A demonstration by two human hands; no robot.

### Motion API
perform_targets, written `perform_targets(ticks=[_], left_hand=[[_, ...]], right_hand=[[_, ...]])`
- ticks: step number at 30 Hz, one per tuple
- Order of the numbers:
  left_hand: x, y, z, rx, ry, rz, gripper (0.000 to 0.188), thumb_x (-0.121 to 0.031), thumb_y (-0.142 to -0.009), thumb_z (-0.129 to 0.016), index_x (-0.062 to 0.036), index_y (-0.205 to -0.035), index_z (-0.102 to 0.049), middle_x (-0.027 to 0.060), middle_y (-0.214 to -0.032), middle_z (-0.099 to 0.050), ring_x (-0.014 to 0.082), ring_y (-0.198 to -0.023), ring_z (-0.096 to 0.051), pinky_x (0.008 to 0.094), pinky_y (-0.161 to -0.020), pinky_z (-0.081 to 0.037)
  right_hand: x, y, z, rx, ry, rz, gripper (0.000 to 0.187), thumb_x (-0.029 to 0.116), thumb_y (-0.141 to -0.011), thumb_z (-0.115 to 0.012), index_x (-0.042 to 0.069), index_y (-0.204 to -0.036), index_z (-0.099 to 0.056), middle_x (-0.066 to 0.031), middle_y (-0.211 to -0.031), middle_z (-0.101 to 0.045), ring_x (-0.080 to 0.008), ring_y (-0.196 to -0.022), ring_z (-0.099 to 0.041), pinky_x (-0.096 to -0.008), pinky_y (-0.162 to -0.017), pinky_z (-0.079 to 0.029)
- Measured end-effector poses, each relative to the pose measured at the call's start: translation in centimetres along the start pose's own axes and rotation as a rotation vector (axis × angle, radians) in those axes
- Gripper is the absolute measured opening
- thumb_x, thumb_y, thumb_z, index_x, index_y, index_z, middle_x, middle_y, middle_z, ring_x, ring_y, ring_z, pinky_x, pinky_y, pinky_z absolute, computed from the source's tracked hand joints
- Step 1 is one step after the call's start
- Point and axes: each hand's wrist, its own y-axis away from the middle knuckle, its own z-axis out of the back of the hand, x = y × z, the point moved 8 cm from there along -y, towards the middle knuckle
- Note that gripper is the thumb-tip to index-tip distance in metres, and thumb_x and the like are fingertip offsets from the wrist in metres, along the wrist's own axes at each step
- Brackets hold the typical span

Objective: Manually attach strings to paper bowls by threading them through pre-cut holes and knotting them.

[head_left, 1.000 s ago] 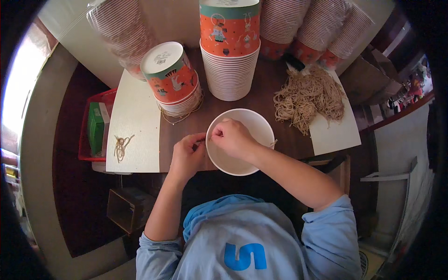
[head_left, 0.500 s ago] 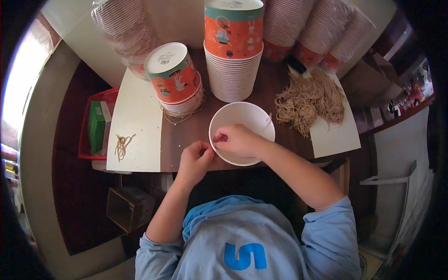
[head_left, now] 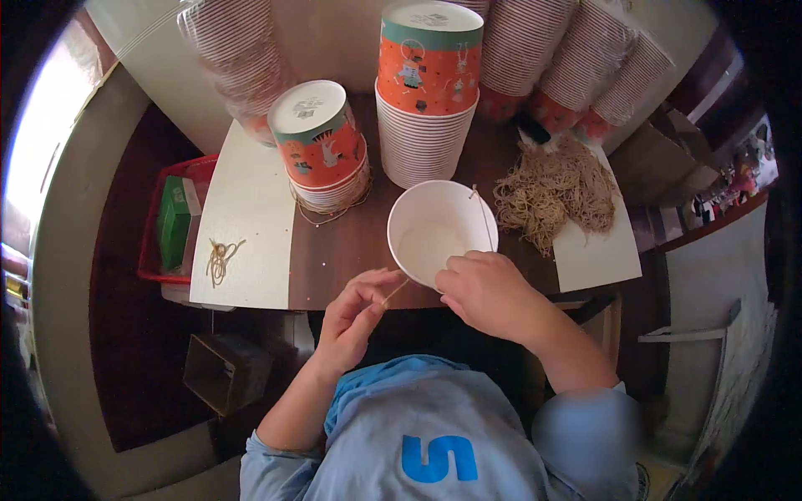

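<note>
A white paper bucket (head_left: pixel 434 230) sits near the table's front edge, its mouth tipped toward me. My left hand (head_left: pixel 355 313) pinches a thin tan cord (head_left: pixel 396 292) that comes from the bucket's near left rim. On the near right rim my right hand (head_left: pixel 491 290) is closed; its fingertips are partly hidden. Another length of cord runs from a knot at the far right rim, across the mouth, down to that hand. To the right lies a tangled heap of tan cords (head_left: pixel 555 192).
Beyond the bucket stands a tall stack of upturned orange paper buckets (head_left: pixel 426 134). A shorter stack (head_left: pixel 322 150), ringed with cords, is to its left. A few loose cords (head_left: pixel 221 260) lie at the far left. Plastic-wrapped stacks (head_left: pixel 238 58) line the back. A red crate (head_left: pixel 149 250) sits left of the table.
My right hand has come out of the bucket to its near right rim. My left hand has drawn back slightly with the cord stretched from the rim. The bucket has shifted a little right.
</note>
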Motion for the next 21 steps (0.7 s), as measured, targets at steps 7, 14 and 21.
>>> perform_targets(ticks=[7, 14, 21], left_hand=[[3.6, -2.2, -0.8, 0.012, 0.088, 0.483, 0.011, -0.006, -0.091, -0.053, 0.0018, -0.096, -0.058, 0.0085, -0.095, -0.063, 0.0154, -0.087, -0.062, 0.0285, -0.082, -0.051], [3.4, -1.2, -1.4, 0.154, 0.218, 0.509, 0.018, -0.007, -0.09, -0.057, 0.0042, -0.103, -0.061, 0.0091, -0.093, -0.066, 0.0176, -0.091, -0.063, 0.0299, -0.083, -0.051], [4.4, -0.6, -0.3, 0.052, 0.293, 0.514, 0.017, -0.01, -0.09, -0.059, 0.0032, -0.098, -0.064, 0.0079, -0.091, -0.066, 0.0158, -0.087, -0.063, 0.0307, -0.082, -0.052]], right_hand=[[1.8, -3.0, 0.3, -0.103, -0.073, 0.292, 0.01, 0.012, -0.075, -0.063, 0.005, -0.082, -0.06, -0.0101, -0.082, -0.059, -0.03, -0.077, -0.058, -0.0402, -0.069, -0.047], [-0.4, -5.9, -1.2, 0.089, -0.531, 0.132, 0.016, 0.018, -0.072, -0.067, 0.005, -0.079, -0.062, -0.0113, -0.078, -0.06, -0.0297, -0.075, -0.059, -0.039, -0.069, -0.046], [-1.7, -2.3, 2.1, -0.668, -0.265, -0.023, 0.011, 0.013, -0.071, -0.069, 0.005, -0.072, -0.062, -0.0097, -0.08, -0.06, -0.0271, -0.078, -0.059, -0.0364, -0.073, -0.047]])
